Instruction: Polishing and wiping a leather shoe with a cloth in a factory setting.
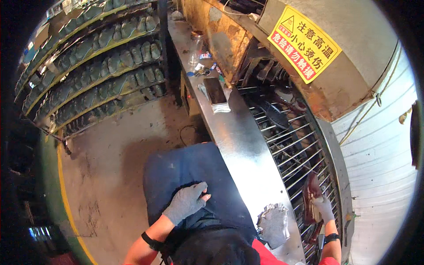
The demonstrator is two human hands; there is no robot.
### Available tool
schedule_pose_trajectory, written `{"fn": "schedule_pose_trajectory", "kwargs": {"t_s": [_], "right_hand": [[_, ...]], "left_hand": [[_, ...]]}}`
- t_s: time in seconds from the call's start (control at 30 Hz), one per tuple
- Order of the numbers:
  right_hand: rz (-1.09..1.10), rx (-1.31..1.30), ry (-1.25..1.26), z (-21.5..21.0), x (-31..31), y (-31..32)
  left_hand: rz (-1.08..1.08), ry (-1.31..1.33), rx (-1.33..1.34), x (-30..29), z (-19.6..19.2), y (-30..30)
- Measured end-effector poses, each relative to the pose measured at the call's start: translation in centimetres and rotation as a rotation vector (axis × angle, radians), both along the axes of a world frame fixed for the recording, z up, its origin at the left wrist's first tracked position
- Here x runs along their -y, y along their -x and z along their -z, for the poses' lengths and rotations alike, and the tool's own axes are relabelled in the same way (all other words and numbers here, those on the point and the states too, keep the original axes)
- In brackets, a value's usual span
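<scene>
While our left hand (187, 203) lies curled closed on dark blue cloth (185, 165), our right hand (323, 206) touches the dark red leather shoe (311, 191), lower right.
Over the rod rack (295, 155), its long axis runs up-frame, just left of the grip; whether fingers pinch it, we cannot tell.

Shoe workshop or factory floor, by what surrounds me. To my left, tall rack (163, 39), tier upon tier of greyish shoe-shaped pieces (130, 29). To my right, metal-barred track (334, 154) bearing black shoe (273, 115) and dark red shoe (311, 198), my right hand (324, 208) on latter. Bulky machine housing (360, 39) over track's far part, yellow-and-red warning sign (304, 44) on it. Long metal tabletop (240, 141) alongside track. Stained floor (101, 150) with yellow line (64, 194), green strip (52, 176). Ribbed white wall (380, 154) beside machinery. Grey work glove on my left hand (187, 203).
</scene>
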State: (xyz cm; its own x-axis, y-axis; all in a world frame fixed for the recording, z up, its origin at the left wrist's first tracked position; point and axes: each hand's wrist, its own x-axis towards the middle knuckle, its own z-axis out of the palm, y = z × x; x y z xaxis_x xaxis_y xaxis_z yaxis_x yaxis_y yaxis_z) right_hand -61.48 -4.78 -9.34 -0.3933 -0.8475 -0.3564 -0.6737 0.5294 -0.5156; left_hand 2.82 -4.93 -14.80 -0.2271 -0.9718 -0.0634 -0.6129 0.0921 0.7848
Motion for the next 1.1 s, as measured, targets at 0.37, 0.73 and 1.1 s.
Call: {"fn": "schedule_pose_trajectory", "kwargs": {"t_s": [0.37,0.73,1.1], "right_hand": [[-1.141,-0.327,0.635,8.2,14.8,-27.7],[-1.019,-0.278,0.805,8.2,23.4,-35.4],[-0.963,-0.242,0.782,8.6,24.1,-36.4]], "left_hand": [[-0.001,-0.095,0.019,1.3,1.5,0.1],[0.202,-0.449,-0.034,2.1,1.8,-1.2],[0.094,-0.389,-0.165,2.8,1.3,-1.5]]}}
